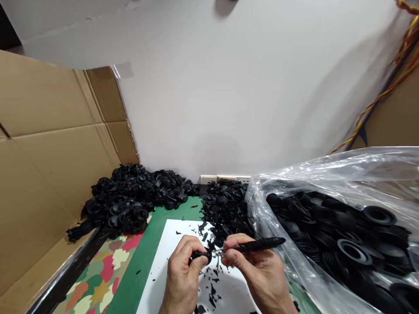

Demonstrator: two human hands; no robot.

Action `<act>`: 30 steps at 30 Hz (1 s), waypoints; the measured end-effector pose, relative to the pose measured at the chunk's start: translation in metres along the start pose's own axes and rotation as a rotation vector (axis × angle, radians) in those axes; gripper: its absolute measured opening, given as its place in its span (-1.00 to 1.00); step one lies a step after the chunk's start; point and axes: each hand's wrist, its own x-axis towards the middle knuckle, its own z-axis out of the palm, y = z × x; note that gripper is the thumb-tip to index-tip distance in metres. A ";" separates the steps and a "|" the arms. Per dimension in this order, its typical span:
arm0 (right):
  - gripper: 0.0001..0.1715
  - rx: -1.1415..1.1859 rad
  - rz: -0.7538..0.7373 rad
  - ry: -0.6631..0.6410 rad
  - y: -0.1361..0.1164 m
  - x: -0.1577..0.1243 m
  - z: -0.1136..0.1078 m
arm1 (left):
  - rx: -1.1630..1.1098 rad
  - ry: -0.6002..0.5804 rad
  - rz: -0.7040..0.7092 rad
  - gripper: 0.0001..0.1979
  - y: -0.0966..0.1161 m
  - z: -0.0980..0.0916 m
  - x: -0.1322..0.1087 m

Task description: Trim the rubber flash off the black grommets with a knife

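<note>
in the head view, the left hand [183,272] is closed in a pinch, thumb against bent forefinger, on a small black part [210,255] held above a white sheet [163,257] on the green-topped table [131,279]. the right hand [260,266] has thumb and fingers drawn together round a black-handled tool [262,245], its slim metal tip aimed leftward at the part; whether tip and part touch, i cannot tell.

black scraps [213,296] lie on the sheet below, with a heap of shreds [225,211] beyond. ribbed black pieces [131,203] are piled at the left, and a clear plastic bag [275,237] of black rings stands at the right.

the step in hand looks like trimming or picking waste off the part. the next move seems to call for a steady pinch and a small, controlled stroke, tip clear of the left thumb.
</note>
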 end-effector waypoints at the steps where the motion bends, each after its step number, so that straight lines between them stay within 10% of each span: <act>1: -0.71 0.003 -0.002 0.013 -0.001 -0.001 0.002 | 0.004 0.002 0.003 -0.89 0.000 0.000 0.000; 24: -0.76 -0.088 -0.001 -0.032 -0.003 -0.004 0.007 | 0.076 -0.016 0.049 -0.85 0.004 0.002 -0.002; 30: -0.86 -0.350 -0.492 -0.118 0.011 -0.005 0.003 | 0.049 -0.026 0.020 -0.87 0.004 0.005 -0.003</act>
